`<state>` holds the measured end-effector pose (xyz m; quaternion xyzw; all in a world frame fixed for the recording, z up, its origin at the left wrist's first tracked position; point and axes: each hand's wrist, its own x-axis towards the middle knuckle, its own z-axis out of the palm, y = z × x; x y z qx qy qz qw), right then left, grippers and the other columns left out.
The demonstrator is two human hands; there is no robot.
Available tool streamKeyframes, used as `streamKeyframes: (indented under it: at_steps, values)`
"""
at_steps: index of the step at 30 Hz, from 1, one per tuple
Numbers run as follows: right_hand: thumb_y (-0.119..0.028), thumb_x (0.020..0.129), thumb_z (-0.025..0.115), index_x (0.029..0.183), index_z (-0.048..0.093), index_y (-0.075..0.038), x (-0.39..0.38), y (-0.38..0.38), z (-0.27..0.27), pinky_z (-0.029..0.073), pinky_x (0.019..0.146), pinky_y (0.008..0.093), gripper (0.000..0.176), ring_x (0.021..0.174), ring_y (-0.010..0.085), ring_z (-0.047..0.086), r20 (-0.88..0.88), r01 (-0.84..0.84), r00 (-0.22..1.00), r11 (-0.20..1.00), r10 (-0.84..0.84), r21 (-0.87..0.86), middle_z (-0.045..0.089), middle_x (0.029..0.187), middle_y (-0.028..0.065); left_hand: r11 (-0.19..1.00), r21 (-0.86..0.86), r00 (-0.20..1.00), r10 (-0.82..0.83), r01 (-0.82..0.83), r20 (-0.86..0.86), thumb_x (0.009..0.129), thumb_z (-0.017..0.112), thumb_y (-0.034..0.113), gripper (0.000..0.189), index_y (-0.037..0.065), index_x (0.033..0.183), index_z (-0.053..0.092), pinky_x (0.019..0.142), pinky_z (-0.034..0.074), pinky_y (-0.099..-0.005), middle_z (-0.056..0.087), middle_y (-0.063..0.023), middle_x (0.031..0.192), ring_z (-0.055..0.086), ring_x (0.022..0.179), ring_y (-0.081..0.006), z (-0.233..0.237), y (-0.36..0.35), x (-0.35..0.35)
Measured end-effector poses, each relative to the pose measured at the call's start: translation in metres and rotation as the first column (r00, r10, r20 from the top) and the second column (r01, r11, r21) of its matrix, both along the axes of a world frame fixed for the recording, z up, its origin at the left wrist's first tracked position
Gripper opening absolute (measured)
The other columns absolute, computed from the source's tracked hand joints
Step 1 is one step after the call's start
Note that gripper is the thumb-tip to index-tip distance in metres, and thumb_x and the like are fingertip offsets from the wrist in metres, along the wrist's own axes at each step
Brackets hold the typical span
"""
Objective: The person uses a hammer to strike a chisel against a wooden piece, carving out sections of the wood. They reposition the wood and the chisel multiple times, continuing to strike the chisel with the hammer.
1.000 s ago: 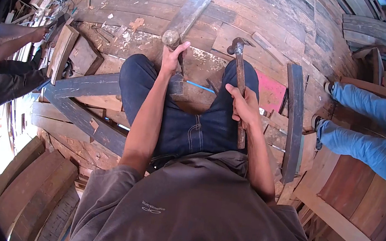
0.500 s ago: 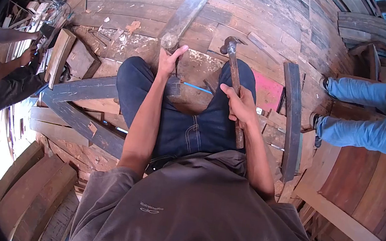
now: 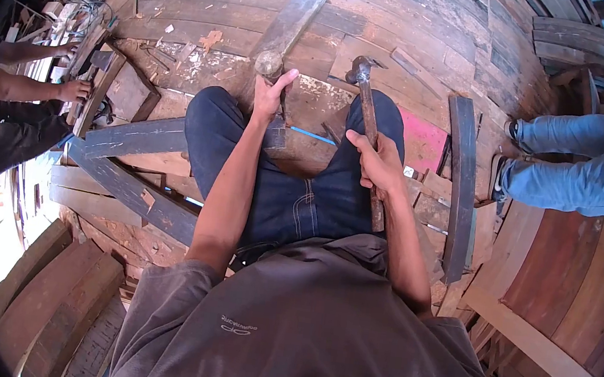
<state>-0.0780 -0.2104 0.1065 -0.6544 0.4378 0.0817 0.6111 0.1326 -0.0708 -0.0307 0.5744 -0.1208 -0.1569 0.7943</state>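
Note:
In the head view my left hand (image 3: 270, 103) is closed around a chisel (image 3: 268, 61). Its round, worn handle end faces up, and its dark shaft points down to the end of a dark timber (image 3: 136, 138) between my knees. My right hand (image 3: 380, 166) grips a claw hammer (image 3: 366, 99) by its rusty handle, with the head raised over my right knee and apart from the chisel. A thin blue stick, perhaps a pencil (image 3: 313, 135), lies beside the timber's end.
A co-worker's hands (image 3: 75, 90) hold a tool at a wood block (image 3: 97, 94) on the left. Another person's legs in jeans (image 3: 571, 182) stand at the right. A dark curved timber (image 3: 457, 187) lies right of my knee, and a grey plank (image 3: 295, 24) lies ahead.
My hands, the chisel and the hammer stay nearly in place. The co-worker's hands on the left have shifted right onto the wood block. The jeans legs at the right have moved slightly.

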Motion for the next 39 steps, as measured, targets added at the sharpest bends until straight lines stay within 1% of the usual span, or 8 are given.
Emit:
streamKeyframes:
  at_steps: [9,21,25,28,30,32,36,39]
  values:
    - [-0.048,0.084,0.07,0.083,0.059,0.0,-0.001,0.001,0.007,0.039,0.037,0.0284,0.049,0.048,0.0105,0.046,0.006,-0.058,0.998,0.997,0.059,-0.058,0.045,0.061,-0.0016,0.982,0.19,0.995,-0.016,-0.002,0.094,0.079,0.08,0.02,0.029,0.008,0.066,0.056,0.052,0.037,-0.0258,0.053,0.0034,0.062,0.047,0.055,-0.0069,0.006,0.0,-0.018]
    - [-0.036,0.095,0.062,0.07,0.055,0.004,-0.015,0.016,0.048,0.036,0.048,0.0389,0.047,0.047,0.0177,0.039,0.209,-0.231,0.905,0.839,0.372,-0.492,0.039,0.051,0.0143,0.961,0.276,0.972,-0.038,-0.028,0.231,0.071,0.077,0.015,0.02,0.0,0.079,0.066,0.065,0.05,-0.0323,0.066,-0.0047,0.07,0.062,0.065,-0.0133,-0.015,0.002,-0.029]
    - [-0.033,0.094,0.062,0.071,0.058,0.005,-0.008,0.023,0.043,0.04,0.05,0.0436,0.044,0.049,0.0386,0.05,0.081,-0.374,0.872,0.765,0.482,-0.525,0.048,0.054,0.0222,0.963,0.263,0.958,-0.02,-0.058,0.287,0.07,0.076,0.014,0.022,0.001,0.087,0.069,0.07,0.052,-0.0351,0.07,-0.0096,0.077,0.067,0.071,-0.0196,0.002,0.0,-0.033]
    - [-0.033,0.094,0.062,0.072,0.058,0.005,0.0,0.017,0.057,0.041,0.051,0.0436,0.044,0.05,0.0382,0.052,0.12,-0.345,0.85,0.713,0.514,-0.611,0.05,0.055,0.0222,0.951,0.31,0.964,-0.093,0.011,0.25,0.07,0.076,0.014,0.023,0.0,0.087,0.068,0.071,0.052,-0.0358,0.071,-0.0114,0.078,0.068,0.072,-0.0212,-0.015,0.001,-0.031]
    - [-0.032,0.094,0.062,0.077,0.062,0.003,0.005,0.013,0.087,0.039,0.048,0.0377,0.039,0.047,0.0227,0.051,0.158,-0.284,0.862,0.717,0.481,-0.636,0.052,0.056,0.0178,0.939,0.343,0.963,-0.094,0.003,0.251,0.069,0.076,0.015,0.025,-0.002,0.085,0.068,0.071,0.053,-0.0364,0.071,-0.0141,0.079,0.069,0.074,-0.0231,-0.023,0.001,-0.029]
    - [-0.026,0.099,0.059,0.082,0.06,-0.001,0.008,0.006,0.117,0.027,0.044,0.0271,0.03,0.052,0.0036,0.035,0.228,-0.178,0.856,0.68,0.463,-0.711,0.04,0.056,-0.0077,0.938,0.347,0.964,-0.09,-0.003,0.249,0.068,0.077,0.015,0.026,-0.002,0.084,0.068,0.071,0.053,-0.0363,0.071,-0.0151,0.079,0.07,0.075,-0.0234,-0.019,0.001,-0.032]
    - [-0.027,0.104,0.046,0.07,0.045,-0.011,0.023,0.021,0.165,0.027,0.037,0.0212,0.037,0.041,0.0038,0.038,0.794,0.186,0.605,0.957,0.066,-0.222,0.045,0.056,-0.0056,0.931,0.353,0.949,-0.028,-0.09,0.315,0.068,0.078,0.017,0.027,-0.002,0.086,0.068,0.071,0.053,-0.0367,0.071,-0.0146,0.079,0.07,0.075,-0.0238,0.006,0.005,-0.036]
    - [-0.017,0.101,0.052,0.09,0.058,-0.002,0.016,0.028,0.119,0.028,0.039,0.0294,0.019,0.04,0.0135,0.041,0.749,0.245,0.659,0.922,0.07,-0.301,0.051,0.056,0.0029,0.928,0.368,0.964,-0.041,-0.06,0.261,0.07,0.077,0.017,0.027,-0.001,0.089,0.07,0.071,0.054,-0.0372,0.072,-0.0159,0.082,0.071,0.077,-0.0246,0.017,0.005,-0.04]
